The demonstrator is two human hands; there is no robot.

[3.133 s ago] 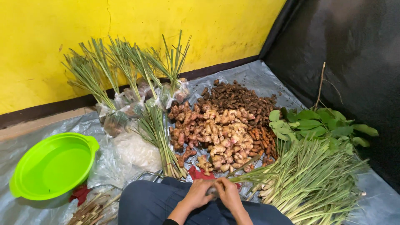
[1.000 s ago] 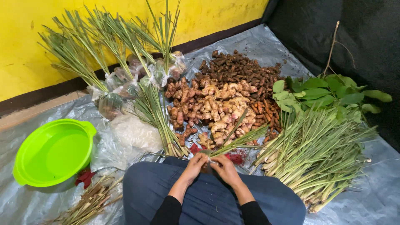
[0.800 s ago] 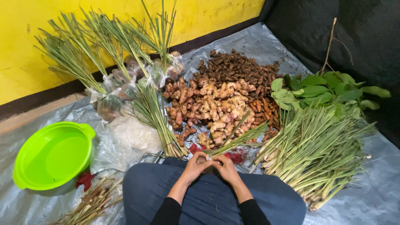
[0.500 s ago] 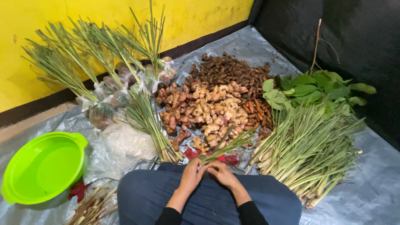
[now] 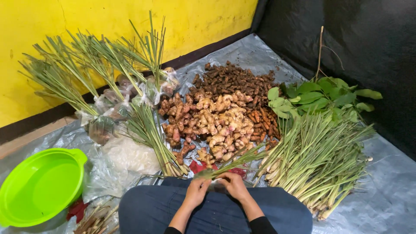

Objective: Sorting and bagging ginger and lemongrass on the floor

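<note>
On the grey tarp [image 5: 390, 195], both hands' fingers [image 5: 200, 185] close around a lemongrass stalk [image 5: 236, 161].

Lime-green basin [image 5: 41, 186], yellow wall [image 5: 86, 26], tan ginger [image 5: 216, 121], grey tarp [image 5: 390, 195].

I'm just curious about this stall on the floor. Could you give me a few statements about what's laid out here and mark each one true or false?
1. Both hands, left hand and right hand, hold a few lemongrass stalks over the lap. True.
2. The plastic basin is red. False: it is bright green.
3. The big lemongrass pile lies to the person's right. True.
4. The ginger heap sits inside the basin. False: it lies on the grey sheet.
5. Leafy green branches lie by the black wall. True.
</note>
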